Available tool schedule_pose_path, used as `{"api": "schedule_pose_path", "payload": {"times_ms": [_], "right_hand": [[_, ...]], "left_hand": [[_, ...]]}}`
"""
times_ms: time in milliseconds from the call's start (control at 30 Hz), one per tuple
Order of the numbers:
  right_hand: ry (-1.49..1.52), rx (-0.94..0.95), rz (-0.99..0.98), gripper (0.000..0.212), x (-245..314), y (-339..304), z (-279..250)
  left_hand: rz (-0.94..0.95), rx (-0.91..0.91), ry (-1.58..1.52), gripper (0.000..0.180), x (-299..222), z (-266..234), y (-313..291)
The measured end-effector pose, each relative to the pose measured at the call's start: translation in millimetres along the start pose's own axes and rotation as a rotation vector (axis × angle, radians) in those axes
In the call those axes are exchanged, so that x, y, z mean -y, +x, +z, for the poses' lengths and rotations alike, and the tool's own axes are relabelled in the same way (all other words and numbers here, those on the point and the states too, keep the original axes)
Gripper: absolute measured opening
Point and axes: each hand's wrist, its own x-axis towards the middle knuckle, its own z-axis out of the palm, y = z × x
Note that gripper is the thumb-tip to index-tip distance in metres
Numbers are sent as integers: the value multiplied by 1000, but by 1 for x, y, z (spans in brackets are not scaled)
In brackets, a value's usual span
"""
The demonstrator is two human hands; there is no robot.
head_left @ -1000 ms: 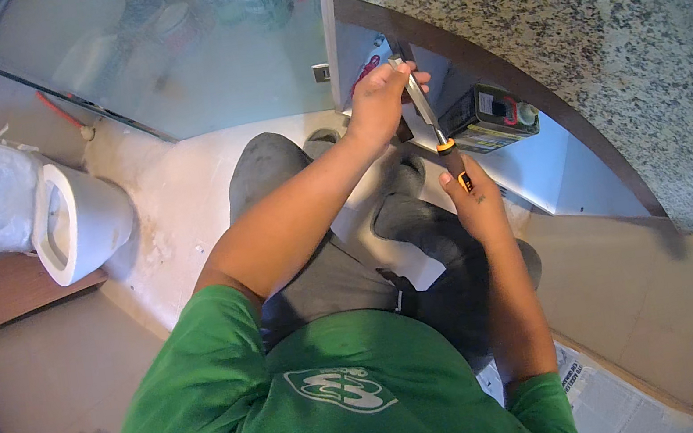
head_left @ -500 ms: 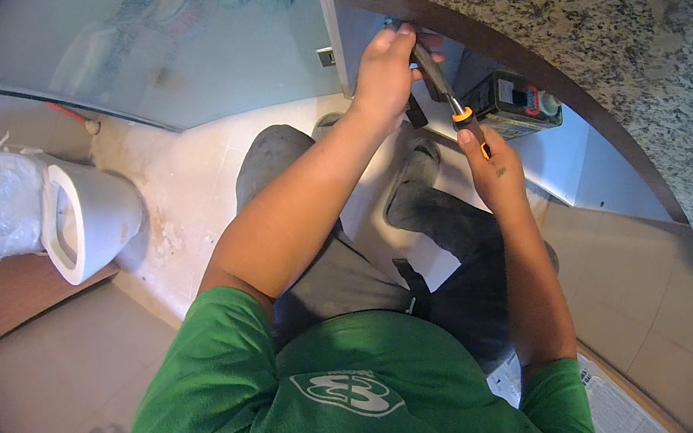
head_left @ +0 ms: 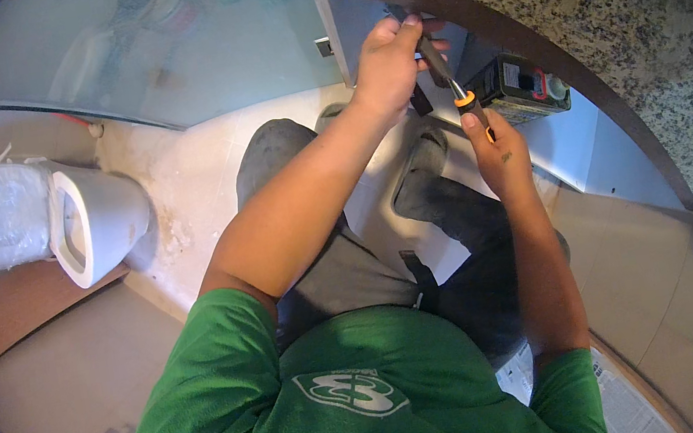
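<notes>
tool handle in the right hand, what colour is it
Dark handle with orange accents, shown in the head view.

L hand (head_left: 393, 68) is sitting approx 1 o'clock, L thumb (head_left: 411, 27) pressing opp. half-bent fingers (head_left: 439, 46); L forearm (head_left: 304, 196) is pointing to 1–2 o'clock from L elbow (head_left: 236, 278) at 8. R hand (head_left: 502, 155) is gripping btwn 2 & 3 o'clock, R thumb (head_left: 472, 130) lying fwd; R forearm (head_left: 539, 251) is pointing nr 12, R elbow (head_left: 560, 333) sitting at 4.

Tile flr (head_left: 644, 285): wht toilet bowl (head_left: 103, 217) stands on it, L side; newspaper sheets (head_left: 628, 407) lie flat, lower R.
</notes>
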Motion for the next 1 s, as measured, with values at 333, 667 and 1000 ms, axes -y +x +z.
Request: {"api": "schedule_pose_path", "payload": {"times_ms": [333,667,1000], "right_hand": [[33,-43,-86,48,-13,9,1],[-15,-37,-72,51,-12,18,-5],[-19,-63,-97,51,-10,20,-7]], "left_hand": [[81,-29,49,31,4,6,0],[71,-61,-22,29,4,8,5],[84,-40,-30,29,7,5,11]]}}
